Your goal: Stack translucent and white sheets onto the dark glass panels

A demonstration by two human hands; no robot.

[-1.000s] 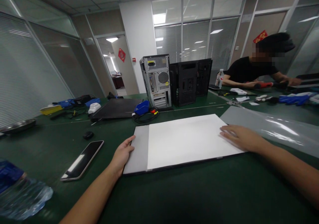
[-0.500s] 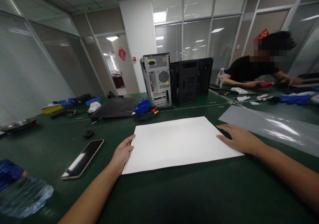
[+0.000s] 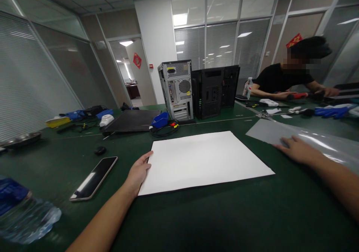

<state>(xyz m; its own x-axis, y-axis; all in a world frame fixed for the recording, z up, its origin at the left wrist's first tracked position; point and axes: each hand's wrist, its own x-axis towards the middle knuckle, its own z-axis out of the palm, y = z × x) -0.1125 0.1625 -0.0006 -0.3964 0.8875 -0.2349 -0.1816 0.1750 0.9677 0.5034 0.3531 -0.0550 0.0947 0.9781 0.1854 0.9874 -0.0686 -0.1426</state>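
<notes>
In the head view, a white rectangular sheet [image 3: 202, 164] with a thin dark border lies on the green table in front of me. My left hand [image 3: 138, 171] grips its left edge, thumb over the top side. My right hand [image 3: 300, 150] is off the white sheet, to its right. It lies over the near edge of a clear, shiny plastic sheet [image 3: 322, 140], fingers stretched out over the surface. Whether it presses on the plastic, I cannot tell.
A smartphone [image 3: 94, 179], a black round object [image 3: 100, 150] and a water bottle [image 3: 26, 214] are on the left. Behind stand a computer case [image 3: 179, 89], black case parts [image 3: 215, 91] and a dark flat panel [image 3: 131, 121]. A co-worker [image 3: 280, 80] leans at the right.
My right hand has left the right edge of the white sheet and moved right onto the clear plastic sheet. The left hand keeps its hold; the white sheet has barely moved.
</notes>
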